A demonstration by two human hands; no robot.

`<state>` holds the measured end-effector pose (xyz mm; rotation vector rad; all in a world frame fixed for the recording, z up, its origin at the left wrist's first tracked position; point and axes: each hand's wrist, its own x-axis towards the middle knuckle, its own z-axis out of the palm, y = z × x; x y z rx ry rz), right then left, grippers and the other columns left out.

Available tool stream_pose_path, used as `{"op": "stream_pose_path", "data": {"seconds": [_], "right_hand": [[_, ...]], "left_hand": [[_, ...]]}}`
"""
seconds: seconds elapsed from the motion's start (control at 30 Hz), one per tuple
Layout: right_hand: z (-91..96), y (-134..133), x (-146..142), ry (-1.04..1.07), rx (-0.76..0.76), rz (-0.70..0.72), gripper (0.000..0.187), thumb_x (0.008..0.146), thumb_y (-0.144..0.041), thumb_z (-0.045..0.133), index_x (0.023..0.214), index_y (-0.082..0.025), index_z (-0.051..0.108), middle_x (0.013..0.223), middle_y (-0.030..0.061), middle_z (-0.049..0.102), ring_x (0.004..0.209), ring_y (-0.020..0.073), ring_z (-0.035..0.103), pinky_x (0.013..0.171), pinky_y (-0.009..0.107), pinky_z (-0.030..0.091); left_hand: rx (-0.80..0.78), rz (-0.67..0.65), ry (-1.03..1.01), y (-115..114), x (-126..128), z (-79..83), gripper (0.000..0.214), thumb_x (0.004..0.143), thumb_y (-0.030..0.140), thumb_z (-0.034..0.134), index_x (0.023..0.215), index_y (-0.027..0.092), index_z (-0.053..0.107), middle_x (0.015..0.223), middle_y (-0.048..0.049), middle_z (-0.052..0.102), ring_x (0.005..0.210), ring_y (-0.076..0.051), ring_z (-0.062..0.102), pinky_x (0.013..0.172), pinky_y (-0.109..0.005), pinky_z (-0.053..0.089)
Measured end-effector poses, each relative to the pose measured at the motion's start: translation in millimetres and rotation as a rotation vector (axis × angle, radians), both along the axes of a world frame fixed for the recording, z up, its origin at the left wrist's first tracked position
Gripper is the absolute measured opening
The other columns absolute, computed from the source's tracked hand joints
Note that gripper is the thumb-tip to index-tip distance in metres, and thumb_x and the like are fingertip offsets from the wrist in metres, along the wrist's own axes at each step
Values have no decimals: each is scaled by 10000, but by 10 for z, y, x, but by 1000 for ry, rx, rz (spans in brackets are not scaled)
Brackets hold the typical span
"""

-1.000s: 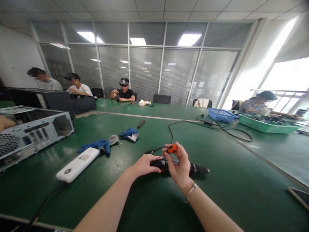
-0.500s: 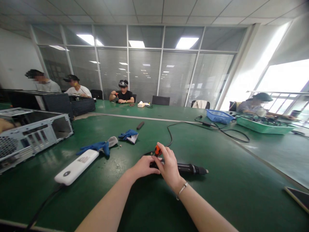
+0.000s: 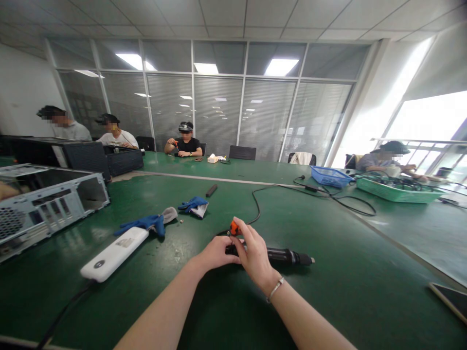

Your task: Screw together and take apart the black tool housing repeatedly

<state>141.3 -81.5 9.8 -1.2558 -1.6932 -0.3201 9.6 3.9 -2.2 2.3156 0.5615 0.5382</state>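
Observation:
A black electric screwdriver lies on the green table, its tip pointing right. My left hand is closed on its rear end. My right hand crosses over the tool's body and pinches a small orange part just above the rear end. A black cable runs from the tool's rear away across the table. A bracelet sits on my right wrist.
A white power strip and blue gloves lie to the left, beyond them an open computer case. A phone lies at the right edge. Blue and green baskets stand far right. Several people sit around the table.
My right hand has carried the orange part down and left, from above the tool's middle to its rear end beside my left hand. The tool and left hand have stayed put.

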Motion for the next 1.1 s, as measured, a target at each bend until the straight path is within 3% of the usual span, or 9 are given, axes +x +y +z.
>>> {"op": "stream_pose_path", "data": {"seconds": [0.1,0.3,0.4,0.53,0.63,0.73,0.97,1.1], "right_hand": [[-7,-7,7,0,18,55,561,893,-149,461,1428,-233,314,1121,87,627,941,201,617,821,352,528],[4,7,23,-36,141,7,472,877,-211,561,1331,-257,438,1063,92,623,946,228,604,803,399,521],[-1,-5,8,-31,105,36,522,907,-155,486,1400,-260,352,1065,83,632,936,209,605,808,379,528],[-21,-23,-15,-62,99,52,638,900,-131,460,1476,-222,200,1211,116,585,1071,224,573,902,416,507],[-23,-11,-10,-83,144,17,595,889,-184,521,1436,-226,290,1209,128,575,1089,251,562,895,448,506],[-18,2,1,-38,149,-11,508,899,-205,529,1382,-250,379,1086,102,615,965,229,600,809,411,538],[-26,-27,-34,-44,117,94,584,910,-125,438,1454,-250,267,1192,111,598,1060,219,590,862,400,540],[-31,-8,-32,-19,184,58,512,887,-186,535,1374,-269,401,1114,105,603,991,226,604,823,412,544]], "left_hand": [[8,-24,-23,-21,-2,28,302,734,206,696,1032,159,703,1010,-32,713,916,-205,642,853,-269,469],[18,-6,-13,-29,-3,44,301,699,195,722,998,160,713,1019,-34,714,919,-208,644,863,-269,461],[14,-10,-17,-16,0,36,274,699,185,712,971,151,714,1025,-38,713,906,-203,645,852,-268,467],[46,-37,-47,-22,5,34,220,719,148,674,935,148,712,983,-23,717,912,-201,644,861,-261,462],[63,-28,-50,-29,5,27,239,718,141,678,953,156,714,979,-20,719,931,-205,643,874,-258,455],[49,0,-15,-25,2,20,307,695,191,725,1000,162,709,997,-29,721,915,-211,649,861,-269,464],[69,-7,-16,-30,-3,39,152,731,173,670,873,140,714,932,-30,722,849,-194,647,787,-243,472],[79,2,1,-29,4,27,151,719,188,690,861,144,718,909,-25,722,836,-195,644,785,-244,473]]}}
